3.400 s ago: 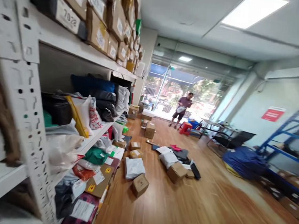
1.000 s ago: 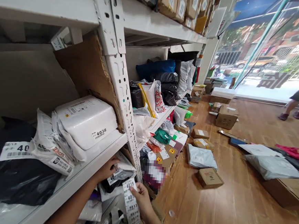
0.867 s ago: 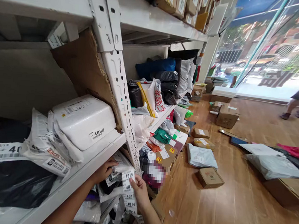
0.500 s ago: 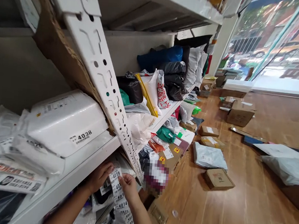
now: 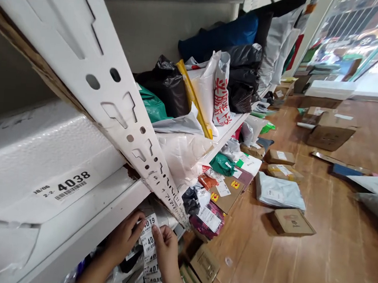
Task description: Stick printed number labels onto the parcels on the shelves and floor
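Observation:
Both my hands meet under the edge of a white metal shelf (image 5: 80,233), at the bottom of the view. My left hand (image 5: 123,237) and my right hand (image 5: 166,249) pinch the top of a long strip of white number labels (image 5: 149,247), printed "4019" and similar, which hangs down between them. The strip lies against parcels on the lower shelf. Just above sits a white padded parcel (image 5: 43,165) with a "4038" label. A slanted white shelf upright (image 5: 114,96) crosses in front of it.
Bagged parcels, black, blue, green and white, fill the shelf (image 5: 229,127) further along. Cardboard boxes (image 5: 292,221) and grey mailers (image 5: 278,192) lie scattered on the wooden floor (image 5: 313,264). A glass shopfront (image 5: 370,38) is at the far end.
My head has leaned closer and lower toward the shelf. My hands have come together on the label strip's top. The person by the glass front has left the view.

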`<act>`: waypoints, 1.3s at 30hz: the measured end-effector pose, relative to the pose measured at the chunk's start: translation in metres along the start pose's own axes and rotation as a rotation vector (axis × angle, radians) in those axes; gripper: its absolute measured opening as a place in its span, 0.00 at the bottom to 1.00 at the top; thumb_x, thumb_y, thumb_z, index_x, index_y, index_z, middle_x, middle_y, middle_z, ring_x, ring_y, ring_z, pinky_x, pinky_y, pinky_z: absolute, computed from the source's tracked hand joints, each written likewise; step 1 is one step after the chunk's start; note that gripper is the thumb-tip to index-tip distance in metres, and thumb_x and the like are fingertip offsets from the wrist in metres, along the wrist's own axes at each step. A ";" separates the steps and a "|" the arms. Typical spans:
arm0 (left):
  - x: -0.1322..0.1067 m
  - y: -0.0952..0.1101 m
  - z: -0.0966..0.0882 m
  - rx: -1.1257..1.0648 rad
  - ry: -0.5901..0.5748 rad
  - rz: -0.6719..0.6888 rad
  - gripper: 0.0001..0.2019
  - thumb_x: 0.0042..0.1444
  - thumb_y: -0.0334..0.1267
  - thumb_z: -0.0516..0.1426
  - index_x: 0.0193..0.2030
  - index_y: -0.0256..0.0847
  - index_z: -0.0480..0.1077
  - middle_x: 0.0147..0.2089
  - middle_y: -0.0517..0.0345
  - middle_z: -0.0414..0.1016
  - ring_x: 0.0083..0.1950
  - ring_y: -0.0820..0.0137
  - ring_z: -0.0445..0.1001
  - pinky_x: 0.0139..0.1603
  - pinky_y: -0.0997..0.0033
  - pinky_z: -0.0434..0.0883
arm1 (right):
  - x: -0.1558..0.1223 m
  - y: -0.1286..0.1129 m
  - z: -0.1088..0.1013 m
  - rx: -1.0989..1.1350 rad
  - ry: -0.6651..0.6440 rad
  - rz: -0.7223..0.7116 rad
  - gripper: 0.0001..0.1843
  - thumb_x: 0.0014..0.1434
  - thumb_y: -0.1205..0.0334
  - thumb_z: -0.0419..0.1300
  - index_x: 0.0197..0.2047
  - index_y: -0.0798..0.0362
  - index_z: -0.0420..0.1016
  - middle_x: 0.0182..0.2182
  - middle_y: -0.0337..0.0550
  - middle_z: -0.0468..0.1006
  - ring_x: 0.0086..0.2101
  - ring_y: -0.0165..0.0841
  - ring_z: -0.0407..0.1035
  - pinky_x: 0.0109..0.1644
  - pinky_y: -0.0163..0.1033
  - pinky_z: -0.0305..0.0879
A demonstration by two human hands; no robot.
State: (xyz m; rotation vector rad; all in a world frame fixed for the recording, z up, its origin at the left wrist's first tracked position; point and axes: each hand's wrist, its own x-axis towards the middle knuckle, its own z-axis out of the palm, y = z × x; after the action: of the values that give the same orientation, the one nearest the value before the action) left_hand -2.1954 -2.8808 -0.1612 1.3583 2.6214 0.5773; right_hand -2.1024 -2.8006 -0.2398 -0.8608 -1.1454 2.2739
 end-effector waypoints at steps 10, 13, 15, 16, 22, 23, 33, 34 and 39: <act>-0.001 -0.004 0.004 0.086 0.014 -0.006 0.12 0.63 0.42 0.45 0.29 0.44 0.60 0.27 0.60 0.70 0.33 0.65 0.72 0.36 0.67 0.66 | -0.011 -0.001 -0.012 0.068 -0.058 0.078 0.25 0.45 0.38 0.63 0.24 0.54 0.70 0.18 0.36 0.66 0.21 0.28 0.55 0.26 0.34 0.54; 0.001 -0.002 0.002 0.078 -0.021 -0.016 0.12 0.63 0.41 0.45 0.28 0.44 0.60 0.27 0.61 0.69 0.33 0.65 0.71 0.37 0.67 0.65 | -0.015 -0.004 -0.016 0.035 -0.023 0.096 0.26 0.43 0.37 0.64 0.21 0.54 0.68 0.16 0.34 0.63 0.20 0.26 0.51 0.24 0.33 0.50; 0.002 -0.001 0.001 0.057 -0.036 -0.027 0.12 0.63 0.40 0.45 0.28 0.44 0.60 0.27 0.61 0.69 0.33 0.66 0.71 0.37 0.67 0.65 | -0.016 -0.005 -0.016 0.016 0.018 0.103 0.28 0.41 0.36 0.64 0.19 0.54 0.66 0.15 0.32 0.60 0.19 0.25 0.48 0.24 0.33 0.48; 0.002 -0.001 0.001 0.047 -0.039 -0.031 0.12 0.63 0.40 0.45 0.29 0.44 0.60 0.27 0.61 0.69 0.33 0.66 0.71 0.36 0.68 0.65 | -0.016 -0.005 -0.016 0.007 0.032 0.106 0.28 0.40 0.35 0.64 0.18 0.53 0.64 0.14 0.31 0.58 0.19 0.25 0.47 0.23 0.33 0.47; 0.002 0.001 0.002 0.001 -0.025 -0.041 0.12 0.63 0.40 0.45 0.28 0.44 0.59 0.28 0.62 0.70 0.33 0.68 0.70 0.37 0.69 0.65 | -0.017 -0.009 -0.017 -0.033 0.050 0.106 0.30 0.39 0.33 0.64 0.16 0.51 0.60 0.14 0.30 0.56 0.19 0.24 0.45 0.22 0.33 0.45; 0.002 0.002 0.002 -0.005 -0.022 -0.044 0.12 0.63 0.40 0.45 0.28 0.44 0.59 0.28 0.62 0.70 0.33 0.68 0.70 0.37 0.69 0.66 | -0.017 -0.009 -0.017 -0.036 0.047 0.105 0.30 0.39 0.33 0.63 0.16 0.51 0.59 0.14 0.30 0.55 0.19 0.24 0.45 0.22 0.33 0.45; 0.005 0.004 0.000 0.048 0.023 -0.049 0.10 0.58 0.39 0.49 0.26 0.43 0.63 0.28 0.60 0.69 0.34 0.66 0.69 0.35 0.69 0.65 | -0.017 -0.011 -0.018 -0.102 0.102 0.043 0.32 0.39 0.34 0.64 0.14 0.48 0.49 0.13 0.28 0.50 0.19 0.24 0.43 0.21 0.33 0.44; 0.006 0.005 -0.001 0.071 0.019 -0.044 0.09 0.57 0.39 0.49 0.26 0.43 0.63 0.29 0.59 0.69 0.35 0.65 0.70 0.36 0.68 0.66 | -0.018 -0.011 -0.020 -0.099 0.115 0.051 0.33 0.38 0.35 0.64 0.14 0.48 0.48 0.13 0.28 0.49 0.18 0.23 0.42 0.21 0.33 0.43; 0.013 0.007 -0.004 0.097 0.001 -0.099 0.06 0.51 0.37 0.53 0.25 0.42 0.65 0.33 0.56 0.69 0.40 0.63 0.70 0.44 0.65 0.66 | -0.025 -0.019 -0.067 -0.093 0.207 0.088 0.32 0.35 0.39 0.68 0.12 0.49 0.49 0.11 0.26 0.50 0.17 0.22 0.44 0.20 0.32 0.44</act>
State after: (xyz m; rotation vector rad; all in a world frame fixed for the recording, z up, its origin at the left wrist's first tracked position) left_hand -2.1993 -2.8676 -0.1536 1.2450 2.7308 0.4435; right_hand -2.0358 -2.7696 -0.2464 -1.1745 -1.1461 2.1529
